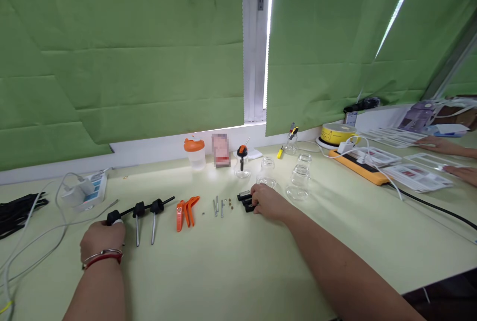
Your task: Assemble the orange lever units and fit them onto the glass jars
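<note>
My left hand (102, 239), with a bracelet and a red band at the wrist, is closed on the leftmost of three black-capped parts with metal rods; its black cap (113, 217) shows beyond the fingers. The other two black-capped parts (139, 208) lie to its right, with thin black tubes running sideways. Further right, my right hand (269, 202) has its fingers closed on one of several small black cylinders (247, 202), some with springs. Between the hands lie orange levers (188, 211), metal pins (216, 206) and tiny brown pieces (230, 203).
Clear glass jars (298, 183) stand right of my right hand, and a jar with a black and orange top (242, 162) behind it. An orange-lidded cup (194, 154) is at the back. Power strips (359, 167) and cables lie at both sides. Another person's hands (439, 144) are far right.
</note>
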Demonstrator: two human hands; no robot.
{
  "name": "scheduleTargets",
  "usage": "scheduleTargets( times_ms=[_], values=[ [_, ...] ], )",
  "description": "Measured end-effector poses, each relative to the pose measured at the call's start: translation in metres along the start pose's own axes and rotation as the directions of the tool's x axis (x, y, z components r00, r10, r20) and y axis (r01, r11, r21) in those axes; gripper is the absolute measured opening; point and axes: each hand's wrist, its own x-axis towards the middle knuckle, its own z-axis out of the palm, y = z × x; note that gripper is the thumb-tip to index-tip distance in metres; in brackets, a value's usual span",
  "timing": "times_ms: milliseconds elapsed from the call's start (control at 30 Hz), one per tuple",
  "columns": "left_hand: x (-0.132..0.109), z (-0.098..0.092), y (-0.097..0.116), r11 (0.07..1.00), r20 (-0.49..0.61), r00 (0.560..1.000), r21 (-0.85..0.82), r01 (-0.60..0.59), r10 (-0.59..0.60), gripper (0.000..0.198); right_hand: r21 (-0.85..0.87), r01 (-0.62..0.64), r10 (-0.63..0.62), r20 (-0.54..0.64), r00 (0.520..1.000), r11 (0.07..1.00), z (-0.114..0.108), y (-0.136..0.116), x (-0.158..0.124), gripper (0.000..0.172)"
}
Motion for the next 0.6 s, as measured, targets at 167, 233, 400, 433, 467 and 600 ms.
scheduleTargets(
  times_ms=[167,233,400,433,467,600],
  values=[
    [-0.008,-0.006,0.015,0.986,0.030,0.997,0.156,0.060,-0.066,0.021,0.060,0.020,-0.019,-0.015,1.000,0.998,-0.002,0.002,-0.001,0.021],
    [-0.010,-0.007,0.018,0.984,0.051,0.996,0.166,0.061,-0.070,0.024,0.088,0.041,-0.038,-0.036,0.999,0.995,0.000,-0.001,-0.002,0.028],
    [-0.007,-0.003,0.019,0.980,0.126,0.990,0.194,0.036,-0.061,0.045,0.001,0.111,-0.111,-0.004,0.994,0.994,0.012,-0.014,0.003,0.054],
    [-0.006,-0.001,0.018,0.976,0.131,0.990,0.217,0.030,-0.060,0.048,-0.025,0.116,-0.115,0.027,0.993,0.993,0.015,-0.017,0.004,0.057],
    [-0.005,0.001,0.018,0.970,0.134,0.989,0.241,0.028,-0.061,0.050,-0.047,0.117,-0.114,0.058,0.992,0.992,0.017,-0.018,0.006,0.059],
    [0.001,0.007,0.015,0.963,0.146,0.988,0.268,0.000,-0.041,0.053,-0.120,0.091,-0.074,0.133,0.988,0.989,0.024,-0.020,0.008,0.063]
  ],
)
